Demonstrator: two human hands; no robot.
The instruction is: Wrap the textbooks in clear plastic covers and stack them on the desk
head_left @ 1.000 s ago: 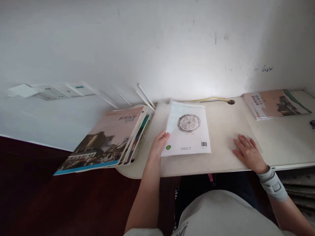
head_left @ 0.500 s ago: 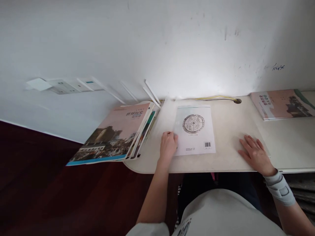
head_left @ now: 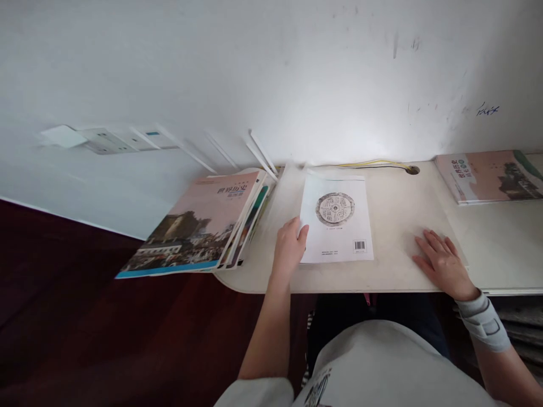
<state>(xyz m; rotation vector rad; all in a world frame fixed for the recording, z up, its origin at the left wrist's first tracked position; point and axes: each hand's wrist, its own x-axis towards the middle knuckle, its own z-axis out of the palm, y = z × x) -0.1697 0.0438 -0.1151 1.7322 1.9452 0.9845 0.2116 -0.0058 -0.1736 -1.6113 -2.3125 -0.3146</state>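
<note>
A white booklet (head_left: 337, 220) with a round emblem and a barcode lies flat on the pale desk (head_left: 394, 215), back cover up. My left hand (head_left: 289, 247) rests at its lower left corner, fingers loosely curled and touching the edge, the thumb on the cover. My right hand (head_left: 440, 261) lies flat on the desk to the right of the booklet, fingers spread, holding nothing. A grey wrist brace wraps that forearm.
A fanned stack of books (head_left: 199, 229) hangs over the desk's left end, a pink history book on top. Another pink book (head_left: 487, 175) lies at the far right. A yellow cable (head_left: 373, 164) runs into a desk hole by the white wall. Dark red floor lies left.
The booklet, tilted up in my left hand a second ago, now lies flat on the desk. My left hand has shifted to its lower left corner. My right hand stayed put.
</note>
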